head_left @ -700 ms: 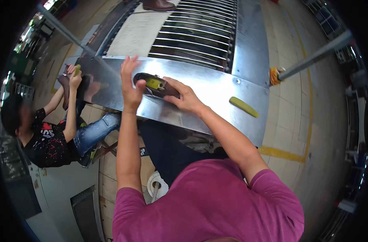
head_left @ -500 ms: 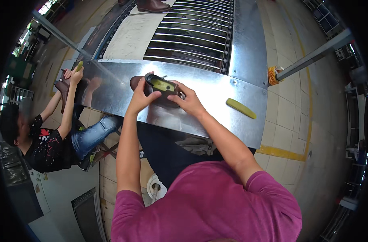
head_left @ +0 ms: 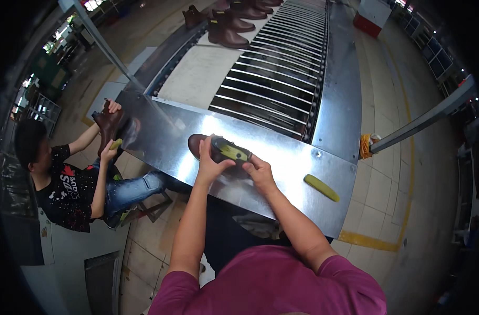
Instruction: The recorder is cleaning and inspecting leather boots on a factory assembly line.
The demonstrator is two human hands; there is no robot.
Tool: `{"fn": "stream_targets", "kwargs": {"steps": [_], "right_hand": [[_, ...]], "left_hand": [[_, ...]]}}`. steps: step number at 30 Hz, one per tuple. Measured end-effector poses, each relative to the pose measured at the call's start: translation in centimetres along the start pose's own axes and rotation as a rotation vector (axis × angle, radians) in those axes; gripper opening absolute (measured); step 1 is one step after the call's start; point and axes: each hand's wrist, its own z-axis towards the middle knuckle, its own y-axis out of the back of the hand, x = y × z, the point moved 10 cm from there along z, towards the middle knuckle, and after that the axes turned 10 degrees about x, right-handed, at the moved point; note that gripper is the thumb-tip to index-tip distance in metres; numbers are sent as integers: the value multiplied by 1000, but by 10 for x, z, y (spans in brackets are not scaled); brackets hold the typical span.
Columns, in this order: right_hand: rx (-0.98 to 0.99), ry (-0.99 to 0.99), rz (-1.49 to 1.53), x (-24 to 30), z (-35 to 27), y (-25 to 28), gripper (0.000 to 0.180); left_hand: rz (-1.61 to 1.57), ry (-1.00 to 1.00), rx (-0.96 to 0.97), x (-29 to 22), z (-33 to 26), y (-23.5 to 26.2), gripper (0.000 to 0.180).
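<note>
The dark brown leather boot [head_left: 218,147], with its yellow-green inside facing up, is in both hands above the shiny sheet-metal counter [head_left: 302,164], its rounded toe pointing left. The left hand [head_left: 210,167] clamps its fingers around the boot just behind the toe, thumb on the near side; the right hand [head_left: 259,172] has its fingers clamped on the other end, by the opening. Whether the sole touches the counter, I cannot tell.

For good handling, these 2 grips probably need to stay firm but light, since hard thumb pressure could mark the leather. Keeping the opening tilted toward the eyes should help. The flat, round-ended yellow-green strip [head_left: 321,188] lies apart, right of the right hand, within easy reach.
</note>
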Motion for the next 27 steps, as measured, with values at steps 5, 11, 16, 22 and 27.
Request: {"fn": "stream_targets", "kwargs": {"steps": [5, 11, 16, 22, 27], "right_hand": [[127, 14, -426, 14, 23, -6, 81], [12, 255, -793, 43, -5, -32, 74], [235, 573, -1231, 110, -63, -107, 73], [379, 701, -1259, 126, -104, -109, 51], [-43, 327, -882, 123, -98, -40, 73]], "left_hand": [[-347, -34, 31, -16, 13, 14, 98], [-561, 44, -264, -19, -21, 41, 66], [-1410, 689, -503, 6, -134, 1, 64], [-1867, 421, -31, -53, -146, -43, 66], [-1524, 363, -365, -54, -150, -33, 52]]}}
